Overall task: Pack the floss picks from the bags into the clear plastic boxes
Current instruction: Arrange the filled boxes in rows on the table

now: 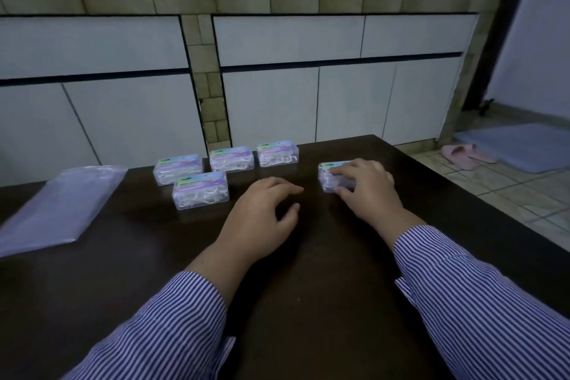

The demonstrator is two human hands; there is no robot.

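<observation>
Several clear plastic boxes with blue-pink labelled lids hold white floss picks on the dark table (pixel 154 256). Three stand in a back row: one box (pixel 178 169), a second box (pixel 232 158), a third box (pixel 278 153). A fourth box (pixel 201 190) stands in front of them. My right hand (pixel 367 188) lies over a fifth box (pixel 327 177) at the right, with the fingers wrapped on its top and front. My left hand (pixel 262 216) hovers over the bare table between the boxes, its fingers curled loosely and holding nothing. An empty clear plastic bag (pixel 58 207) lies flat at the left.
A white and tiled cabinet front (pixel 277 86) rises behind the table's far edge. To the right the table ends above a tiled floor with pink slippers (pixel 459 155) and a grey mat (pixel 518 145).
</observation>
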